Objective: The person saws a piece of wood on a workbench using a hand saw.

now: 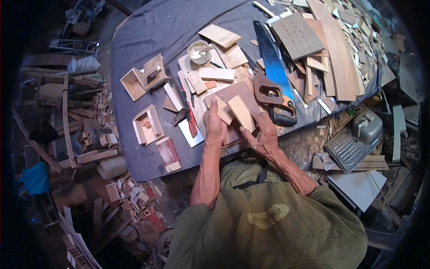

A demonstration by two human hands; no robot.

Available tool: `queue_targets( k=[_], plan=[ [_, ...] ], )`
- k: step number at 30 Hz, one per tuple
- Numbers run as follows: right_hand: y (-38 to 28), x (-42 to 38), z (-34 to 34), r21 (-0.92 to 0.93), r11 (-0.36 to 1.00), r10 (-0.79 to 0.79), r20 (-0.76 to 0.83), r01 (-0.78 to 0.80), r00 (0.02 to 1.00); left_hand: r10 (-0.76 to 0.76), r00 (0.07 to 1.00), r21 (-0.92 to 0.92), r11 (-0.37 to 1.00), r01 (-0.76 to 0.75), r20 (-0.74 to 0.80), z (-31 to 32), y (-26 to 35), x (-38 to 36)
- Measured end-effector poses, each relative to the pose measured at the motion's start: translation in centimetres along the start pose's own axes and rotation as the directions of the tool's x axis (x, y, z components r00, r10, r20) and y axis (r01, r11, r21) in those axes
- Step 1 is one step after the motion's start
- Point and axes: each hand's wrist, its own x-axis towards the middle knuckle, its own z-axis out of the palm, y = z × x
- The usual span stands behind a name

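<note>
My left hand (216, 122) grips a small light wood block (224, 111), its thumb up along the near face. A second pale block (241, 114) is held by my right hand (261, 132), fingers bent round its lower right edge. The two pieces stand close together, tilted, over a brown board (233, 93) at the table's front edge. Whether the pieces touch is hard to tell. Left of my hands lie a red tool (192, 119) and a white card (191, 134).
Two saws, one with a blue blade (275, 67), lie right of the board. A pot of white paste (199, 52) stands behind. Small wooden boxes (148, 125) sit at the left. Wood offcuts (298, 36) are piled at the right.
</note>
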Motion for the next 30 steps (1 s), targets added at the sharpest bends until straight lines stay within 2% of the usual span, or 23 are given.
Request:
queue_targets(
  k=[1,2,3,5,6,8,9,10,13,14,17,20,23,26,30],
  plan=[
    [0.1,0.2,-0.1,0.009,0.999,0.032,-0.007,-0.032,0.999,0.022,0.999,0.064,0.998,-0.020,-0.031,-0.3,0.0,0.4],
    [0.5,0.2,0.0,0.024,0.997,0.073,-0.009,-0.073,0.997,0.136,0.985,0.315,0.944,-0.097,-0.104,-0.4,-0.5,0.6],
    [0.5,0.4,-0.2,0.025,0.997,0.077,-0.010,-0.077,0.997,0.254,0.962,0.517,0.839,-0.170,-0.095,-0.7,-0.9,1.2],
    [0.6,0.8,-0.5,0.026,0.996,0.089,-0.011,-0.089,0.996,0.460,0.888,0.833,0.493,-0.250,-0.005,-1.4,-1.7,2.4],
    [0.8,0.9,-0.5,-0.002,0.996,0.087,-0.007,-0.087,0.996,0.448,0.894,0.846,0.488,-0.217,-0.029,-0.4,-1.4,2.0],
    [0.7,1.1,-0.5,0.004,0.996,0.086,-0.019,-0.086,0.996,0.542,0.835,0.979,0.105,-0.175,0.092,0.9,-0.5,1.2],
    [0.6,1.2,-0.5,0.007,0.996,0.086,-0.025,-0.086,0.996,0.567,0.807,0.986,-0.096,-0.133,0.164,1.2,-0.4,1.1],
    [0.7,1.2,-0.5,0.014,0.997,0.076,-0.029,-0.075,0.997,0.607,0.789,0.991,0.018,-0.134,0.096,0.8,-0.5,1.5],
    [1.0,1.3,-0.5,0.020,0.998,0.061,-0.035,-0.060,0.998,0.687,0.696,0.977,-0.181,-0.116,0.209,-0.1,0.9,2.7],
    [0.9,1.4,-0.6,0.017,0.998,0.066,-0.030,-0.066,0.997,0.646,0.749,0.988,-0.129,-0.086,0.149,0.1,2.0,3.2],
    [1.0,1.2,-0.5,0.008,0.999,0.041,-0.038,-0.041,0.998,0.648,0.755,0.968,-0.240,0.077,0.101,-0.2,4.3,6.8],
    [1.0,1.4,-0.5,-0.009,1.000,0.020,-0.040,-0.021,0.999,0.598,0.799,0.932,-0.250,0.262,-0.065,1.9,5.9,8.7],
    [1.2,1.7,-0.7,-0.023,1.000,0.005,-0.043,-0.006,0.999,0.570,0.792,0.907,-0.180,0.380,-0.219,2.9,6.2,9.8],
    [1.3,1.8,-0.9,-0.024,1.000,0.019,-0.039,-0.020,0.999,0.575,0.769,0.888,-0.150,0.435,-0.279,2.9,6.2,10.5],
    [1.6,1.9,-0.8,-0.021,0.999,0.040,-0.024,-0.040,0.999,0.588,0.781,0.892,-0.210,0.401,-0.212,2.7,6.1,10.1]
  ],
)
